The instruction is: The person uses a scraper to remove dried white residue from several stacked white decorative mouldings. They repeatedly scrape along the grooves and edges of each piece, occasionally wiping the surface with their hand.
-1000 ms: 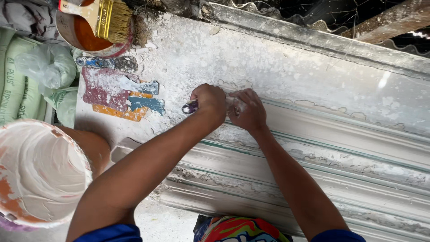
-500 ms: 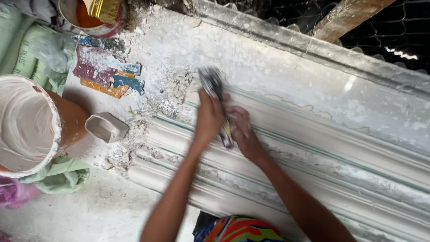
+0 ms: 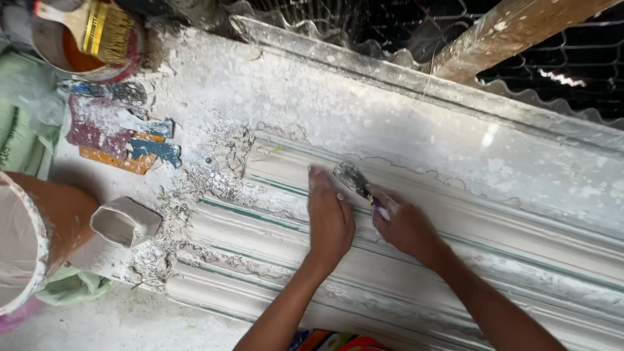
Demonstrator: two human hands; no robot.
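Right hand (image 3: 406, 224): yours, clamped on scraper (image 3: 356, 180) handle.
Blade: points up-left along moulding (image 3: 494, 260) ridge.
Left hand (image 3: 329, 218): flat, empty, just beside blade.

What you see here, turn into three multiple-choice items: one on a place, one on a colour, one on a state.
1. Where does the paintbrush lie?
A. across the paint can
B. on the floor
C. in a sack

2. What colour is the paint in the can?
A. blue
B. orange
C. black

3. How is the left hand?
A. open, flat on the moulding
B. clenched in a fist
C. out of view

Answers: 1 A, the brush rests over the can's rim. 2 B, orange shows inside. 3 A, its fingers lie flat, while the right hand grips the scraper.
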